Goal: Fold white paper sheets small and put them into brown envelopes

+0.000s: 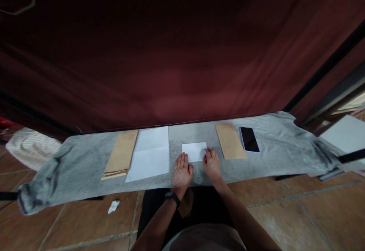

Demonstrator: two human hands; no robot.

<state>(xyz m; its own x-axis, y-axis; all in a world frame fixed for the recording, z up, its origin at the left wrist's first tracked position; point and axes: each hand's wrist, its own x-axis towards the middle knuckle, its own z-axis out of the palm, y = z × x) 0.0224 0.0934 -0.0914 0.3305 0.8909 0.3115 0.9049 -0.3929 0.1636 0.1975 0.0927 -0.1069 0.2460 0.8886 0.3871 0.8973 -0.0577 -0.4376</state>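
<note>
Beyond the fingers [181, 161], a dark red backdrop [182, 68] rose across the view, dimly lit and slightly brighter low down. Under the fingers ran a long, narrow, grey-draped surface [285, 148]; below them spread a brown tiled floor [285, 217]. Black bars [327, 64] slanted far to either side.

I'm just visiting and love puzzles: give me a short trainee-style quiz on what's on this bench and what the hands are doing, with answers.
1. True or false: the phone lies to the right of the lone brown rectangle.
2. Which wrist wears the dark wristband?
A) left
B) right
C) both
3. Fill in the blank: the left hand and the right hand are both at the small white ____.

Key: 1. True. 2. A. 3. Small white paper.
</note>
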